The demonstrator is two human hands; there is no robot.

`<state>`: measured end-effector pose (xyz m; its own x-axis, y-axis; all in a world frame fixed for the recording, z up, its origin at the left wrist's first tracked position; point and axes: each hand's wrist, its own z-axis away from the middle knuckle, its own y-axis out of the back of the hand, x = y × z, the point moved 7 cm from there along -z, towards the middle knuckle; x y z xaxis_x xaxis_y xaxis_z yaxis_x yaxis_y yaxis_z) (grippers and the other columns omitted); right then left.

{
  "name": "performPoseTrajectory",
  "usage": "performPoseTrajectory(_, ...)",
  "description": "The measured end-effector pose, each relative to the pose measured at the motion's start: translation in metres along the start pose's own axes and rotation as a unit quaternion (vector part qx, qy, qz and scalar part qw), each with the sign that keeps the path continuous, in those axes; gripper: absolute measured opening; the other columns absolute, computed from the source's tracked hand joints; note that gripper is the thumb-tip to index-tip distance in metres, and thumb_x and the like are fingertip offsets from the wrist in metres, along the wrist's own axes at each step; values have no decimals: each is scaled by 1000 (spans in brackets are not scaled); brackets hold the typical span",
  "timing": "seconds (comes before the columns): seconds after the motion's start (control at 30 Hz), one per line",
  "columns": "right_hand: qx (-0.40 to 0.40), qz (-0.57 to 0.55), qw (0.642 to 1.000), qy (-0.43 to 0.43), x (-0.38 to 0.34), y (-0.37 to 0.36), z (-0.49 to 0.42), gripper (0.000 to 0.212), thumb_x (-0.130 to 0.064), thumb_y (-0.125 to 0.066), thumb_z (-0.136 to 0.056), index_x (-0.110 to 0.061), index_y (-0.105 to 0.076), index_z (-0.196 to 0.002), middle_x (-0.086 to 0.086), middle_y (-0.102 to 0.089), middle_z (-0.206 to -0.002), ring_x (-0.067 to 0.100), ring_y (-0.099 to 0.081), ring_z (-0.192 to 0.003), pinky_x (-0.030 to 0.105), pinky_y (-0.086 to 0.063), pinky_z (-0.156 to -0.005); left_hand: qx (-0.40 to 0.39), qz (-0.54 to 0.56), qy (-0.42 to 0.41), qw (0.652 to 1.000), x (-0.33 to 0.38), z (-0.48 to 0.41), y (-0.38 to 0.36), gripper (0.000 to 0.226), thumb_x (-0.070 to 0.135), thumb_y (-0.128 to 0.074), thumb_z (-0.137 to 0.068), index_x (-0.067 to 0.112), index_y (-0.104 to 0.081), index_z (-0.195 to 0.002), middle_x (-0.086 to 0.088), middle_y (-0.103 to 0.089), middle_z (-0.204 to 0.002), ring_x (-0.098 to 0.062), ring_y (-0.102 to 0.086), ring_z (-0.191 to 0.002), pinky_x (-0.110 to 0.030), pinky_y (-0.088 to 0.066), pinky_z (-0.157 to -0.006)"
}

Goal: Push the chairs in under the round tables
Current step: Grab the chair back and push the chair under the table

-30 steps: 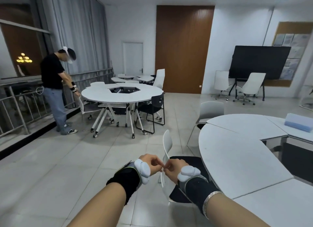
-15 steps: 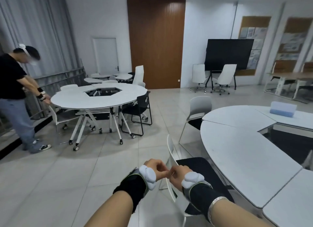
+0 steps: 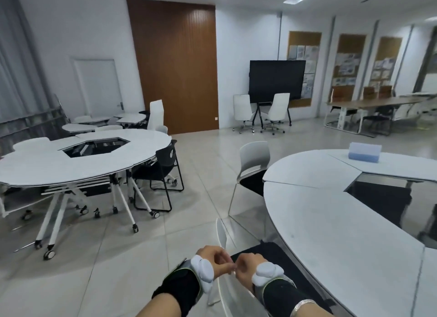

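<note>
open floor (image 3: 113,264) left of chair (image 3: 222,234); round table (image 3: 335,245) crowds its right.

Both forearms are bare. Each wrist wears a wide black fabric band (image 3: 179,286) edged with a thin green line. A white, rounded, lumpy pod (image 3: 203,271) sits on the back of the left hand (image 3: 212,257), another on the right hand (image 3: 246,267). A silver bracelet (image 3: 301,305) circles the right forearm.
</note>
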<state>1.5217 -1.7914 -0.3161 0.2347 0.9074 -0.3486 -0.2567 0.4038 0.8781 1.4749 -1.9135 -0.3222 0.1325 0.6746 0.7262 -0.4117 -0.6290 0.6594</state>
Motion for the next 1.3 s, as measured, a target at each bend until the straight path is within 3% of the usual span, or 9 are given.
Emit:
performPoseTrajectory(0.17,14,-7,999,-31,14,18,-44,36,-37,-39,-92,-30,-63,-118,-5,-63,-124,19,-62,-114,20,-39,-79,-36,-33,-4,999,-2,-67,10,23,25,-70,-77,43,-60,-65,15,-61,-69,-2,-58,-69,-2,-42,-62)
performPoseTrajectory(0.37,28,-37,996,-82,30,25,-79,35,-38,-42,-92,-30,-63,-119,-4,-63,-126,19,-61,-116,24,-44,-90,-119,-76,-35,989,0,-134,1,23,22,-67,-77,43,-59,-69,9,-65,-83,-8,-61,-82,-15,-51,-82)
performPoseTrajectory(0.6,35,-110,983,-140,28,14,-110,32,-38,-52,-91,-34,-62,-121,-9,-60,-131,13,-56,-122,17,-39,-96,-222,-123,-99,962,-8,-191,3,30,10,-61,-83,20,-68,-111,13,-60,-78,-7,-58,-81,0,-42,-68)
performPoseTrajectory(0.73,59,-165,967,-187,16,4,-128,35,-42,-56,-89,-34,-61,-122,-12,-59,-131,9,-54,-123,16,-37,-98,-252,-138,-136,948,-22,-225,15,43,11,-64,-80,53,-67,-71,19,-58,-76,14,-54,-54,3,-42,-64)
performPoseTrajectory(0.83,68,-185,954,-226,10,-7,-138,36,-44,-55,-89,-35,-60,-123,-10,-57,-133,11,-52,-125,19,-37,-100,-274,-162,-174,932,-27,-236,19,45,13,-65,-81,57,-67,-77,17,-60,-82,16,-53,-56,4,-40,-67)
performPoseTrajectory(0.93,75,-199,938,-273,4,-20,-150,36,-47,-55,-87,-38,-60,-122,-9,-58,-132,12,-54,-123,21,-39,-100,-283,-163,-213,921,-33,-252,19,58,16,-67,-79,67,-57,-52,20,-59,-75,23,-52,-52,4,-40,-64)
performPoseTrajectory(1.1,80,-211,922,-314,4,-35,-162,37,-46,-53,-90,-36,-59,-125,-9,-59,-131,13,-55,-122,22,-41,-100,-314,-175,-267,894,-39,-265,1,20,26,-68,-83,45,-60,-84,18,-59,-82,10,-53,-61,5,-38,-60)
performPoseTrajectory(1.23,69,-215,914,-336,8,-61,-169,37,-46,-53,-90,-34,-59,-125,-11,-64,-125,12,-57,-119,21,-42,-95,-356,-177,-271,877,-57,-274,-24,20,33,-69,-82,49,-57,-84,12,-61,-97,1,-54,-79,3,-38,-65)
performPoseTrajectory(1.3,70,-216,911,-344,12,-72,-172,37,-46,-54,-90,-34,-59,-125,-11,-64,-125,11,-57,-119,19,-41,-90,-375,-176,-265,871,-68,-274,-34,20,36,-69,-81,41,-66,-100,14,-60,-99,0,-55,-86,0,-39,-70)
